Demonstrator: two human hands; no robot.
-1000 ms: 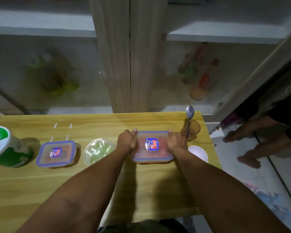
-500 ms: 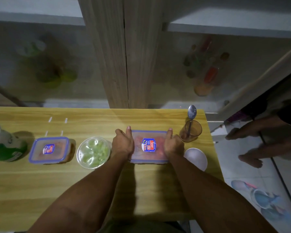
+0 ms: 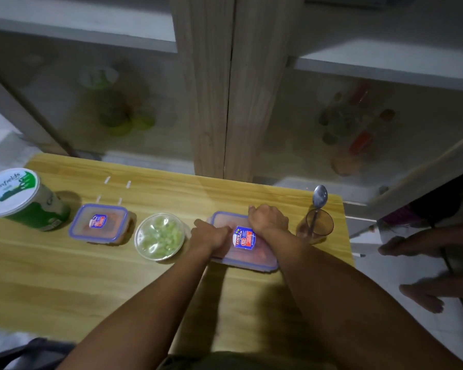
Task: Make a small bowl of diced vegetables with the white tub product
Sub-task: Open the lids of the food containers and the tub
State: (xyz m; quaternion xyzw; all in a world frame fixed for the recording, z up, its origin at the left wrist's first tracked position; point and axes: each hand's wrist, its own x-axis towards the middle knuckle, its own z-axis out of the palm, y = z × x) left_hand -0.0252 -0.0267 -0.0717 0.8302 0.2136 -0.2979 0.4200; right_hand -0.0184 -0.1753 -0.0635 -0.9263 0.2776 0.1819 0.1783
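Note:
A rectangular clear container with a blue-rimmed lid (image 3: 247,253) holding reddish diced pieces sits on the wooden table (image 3: 91,284). My left hand (image 3: 211,236) grips its left edge. My right hand (image 3: 269,218) is over its far edge, fingers curled on the lid. A round clear tub of green diced vegetable (image 3: 159,236) stands just left of my left hand. A second blue-rimmed container (image 3: 100,224) lies further left. The white and green tub (image 3: 19,200) stands at the far left. The small white bowl is hidden behind my right forearm.
A brown cup (image 3: 316,227) with a metal spoon (image 3: 320,196) stands at the table's right rear corner. A wooden cabinet post (image 3: 225,102) rises behind the table. Another person's feet (image 3: 422,268) are on the floor at the right.
My right hand has moved from the container's right side to its far edge. The container now sits turned at an angle. The camera has tilted, so the white bowl is hidden by my arm.

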